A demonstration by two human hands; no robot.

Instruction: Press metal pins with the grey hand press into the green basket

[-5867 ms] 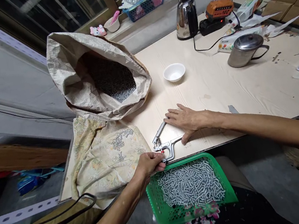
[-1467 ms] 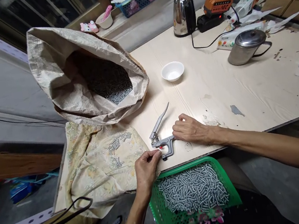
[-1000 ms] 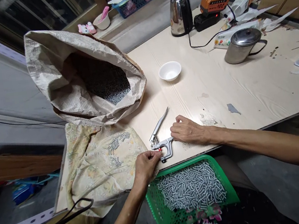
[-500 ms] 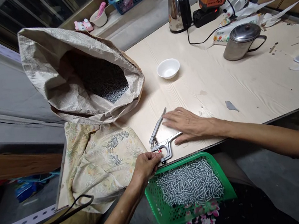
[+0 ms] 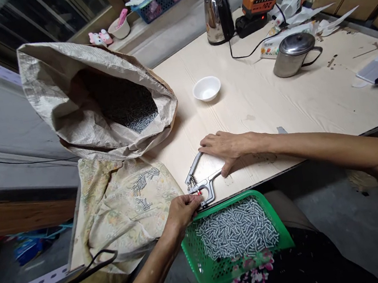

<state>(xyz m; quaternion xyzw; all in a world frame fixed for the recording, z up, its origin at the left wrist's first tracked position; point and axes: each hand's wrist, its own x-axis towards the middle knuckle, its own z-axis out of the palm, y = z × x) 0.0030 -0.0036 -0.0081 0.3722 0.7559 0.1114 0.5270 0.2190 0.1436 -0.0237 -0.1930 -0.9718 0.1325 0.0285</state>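
A metal press plier point(image 5: 203, 180) lies at the near edge of the pale wooden table point(image 5: 274, 96). My right hand point(image 5: 225, 146) rests flat on its two handles, fingers stretched out. My left hand point(image 5: 182, 211) is pinched at the plier's jaw, where a small red part shows; what it pinches is too small to name. Just below the table edge, a green plastic basket point(image 5: 206, 265) holds many small silver metal pieces point(image 5: 237, 231). More such pieces point(image 5: 142, 185) lie on a patterned cloth point(image 5: 124, 207) to the left.
An open paper sack point(image 5: 75, 106) of dark small parts stands behind the cloth. Farther back are a white bowl point(image 5: 206, 88), a steel mug with lid point(image 5: 294, 54), a kettle point(image 5: 217, 8), an orange battery charger point(image 5: 254, 8) and a cord.
My right hand went from gripping the lower handle with the upper one raised to lying flat over both handles, which have come closer together. My left hand stayed at the jaw.
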